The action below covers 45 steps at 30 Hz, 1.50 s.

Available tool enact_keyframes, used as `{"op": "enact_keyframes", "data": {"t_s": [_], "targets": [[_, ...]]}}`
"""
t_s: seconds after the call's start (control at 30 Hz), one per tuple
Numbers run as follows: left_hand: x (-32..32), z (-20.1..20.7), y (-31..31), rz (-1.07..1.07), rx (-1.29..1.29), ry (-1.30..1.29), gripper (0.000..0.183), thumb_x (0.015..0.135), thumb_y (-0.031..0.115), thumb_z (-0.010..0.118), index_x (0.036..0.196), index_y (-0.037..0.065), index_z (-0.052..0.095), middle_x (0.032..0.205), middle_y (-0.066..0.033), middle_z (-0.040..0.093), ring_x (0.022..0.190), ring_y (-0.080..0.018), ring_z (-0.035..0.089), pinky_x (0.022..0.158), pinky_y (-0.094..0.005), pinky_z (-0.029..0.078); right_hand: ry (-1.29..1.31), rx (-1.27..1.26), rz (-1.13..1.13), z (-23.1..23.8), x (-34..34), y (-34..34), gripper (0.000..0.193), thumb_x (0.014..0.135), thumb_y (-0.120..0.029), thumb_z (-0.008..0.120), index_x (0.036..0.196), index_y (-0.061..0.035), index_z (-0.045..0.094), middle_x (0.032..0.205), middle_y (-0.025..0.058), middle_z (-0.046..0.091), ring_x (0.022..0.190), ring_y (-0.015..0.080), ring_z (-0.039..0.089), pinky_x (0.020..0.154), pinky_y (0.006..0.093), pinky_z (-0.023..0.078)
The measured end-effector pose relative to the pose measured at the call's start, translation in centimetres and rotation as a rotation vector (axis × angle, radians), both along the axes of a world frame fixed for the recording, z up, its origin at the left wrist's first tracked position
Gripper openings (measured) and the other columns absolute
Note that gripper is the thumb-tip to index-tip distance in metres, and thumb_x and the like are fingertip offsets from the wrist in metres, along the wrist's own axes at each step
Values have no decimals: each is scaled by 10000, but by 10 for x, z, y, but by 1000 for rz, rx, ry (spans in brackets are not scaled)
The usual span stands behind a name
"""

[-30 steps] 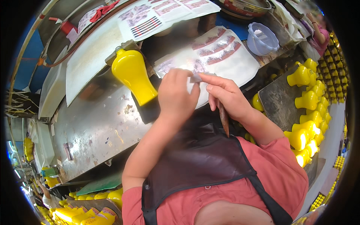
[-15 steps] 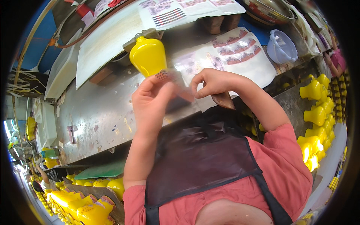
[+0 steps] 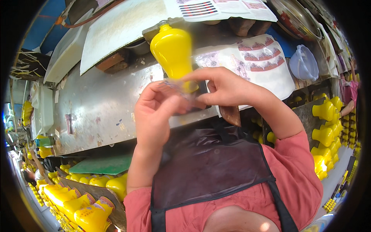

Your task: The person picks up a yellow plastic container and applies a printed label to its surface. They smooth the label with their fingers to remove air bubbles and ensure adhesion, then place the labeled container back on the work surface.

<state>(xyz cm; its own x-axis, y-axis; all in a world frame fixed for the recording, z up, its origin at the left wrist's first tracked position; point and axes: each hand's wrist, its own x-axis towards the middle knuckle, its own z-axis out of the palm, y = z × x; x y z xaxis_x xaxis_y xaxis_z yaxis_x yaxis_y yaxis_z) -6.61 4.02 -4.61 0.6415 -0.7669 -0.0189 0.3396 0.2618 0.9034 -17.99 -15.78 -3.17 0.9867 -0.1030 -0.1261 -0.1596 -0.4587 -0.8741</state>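
Both hands hold a thin clear sticker label point(image 3: 176, 87) stretched between their fingertips, just in front of a yellow plastic bottle point(image 3: 172, 52) lying on the metal worktable point(image 3: 96, 104). My left hand point(image 3: 156, 112) pinches the label's left end. Its right end is pinched by my right hand point(image 3: 224, 87). The label is blurred and partly covers the bottle's lower end. A white backing sheet of labels point(image 3: 262, 62) lies behind my right hand.
Several unlabelled yellow bottles point(image 3: 324, 127) stand in a bin at the right. Labelled yellow bottles point(image 3: 81, 197) fill a bin at lower left. A pale blue plastic jug point(image 3: 305, 63), a printed sheet point(image 3: 220, 7) and a white board point(image 3: 119, 27) lie on the table.
The view shifted so the bottle and hands sit more central. Both hands lifted off the label sheet and now hold a peeled label up by the bottle.
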Motion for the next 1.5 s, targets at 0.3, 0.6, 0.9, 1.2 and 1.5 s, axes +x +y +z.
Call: {"op": "enact_keyframes", "data": {"t_s": [0.3, 0.6, 0.9, 1.2, 1.5], "targets": [[14, -1, 3, 80, -187, 136, 254, 929, 12, 657, 1179, 0, 610, 999, -105, 712, 812, -183, 714, 679, -315, 599, 286, 248, 81, -5, -2, -13, 147, 832, -97, 749, 958, -37, 702, 760, -12, 646, 604, 53, 518, 548, 244, 419], [5, -61, 0, 389, 97, 292, 332, 958, 51, 671, 1257, 74, 530, 1024, -46, 690, 864, -147, 692, 664, -258, 551, 344, 134, -47, -18, 15, -40, 186, 829, -221, 729, 853, -37, 717, 776, 7, 684, 703, 72, 589, 646, 251, 477], [20, -84, 3, 316, 344, 132, 480, 1013, 115, 589, 1452, 31, 413, 1206, -107, 628, 1057, -154, 620, 862, -282, 492, 208, -276, -120, -39, 16, -43, 216, 860, -221, 665, 931, -23, 712, 842, 78, 720, 746, 164, 644, 754, 336, 525], [17, -91, -20, 174, 449, -804, 627, 989, 261, 628, 1506, -12, 402, 1396, -201, 552, 1299, -273, 534, 1116, -413, 395, -122, -56, -448, -61, 4, 11, 749, 888, -271, 741, 1545, -66, 445, 721, 74, 617, 547, 110, 545, 548, 294, 457], [17, -97, -23, 83, 343, -552, 655, 1015, 216, 586, 1553, -7, 286, 1456, -190, 514, 1326, -263, 505, 1121, -408, 384, -84, 98, -504, -52, 3, 21, 793, 860, -191, 777, 1569, -87, 438, 762, -8, 603, 549, 29, 438, 519, 230, 397]]}}
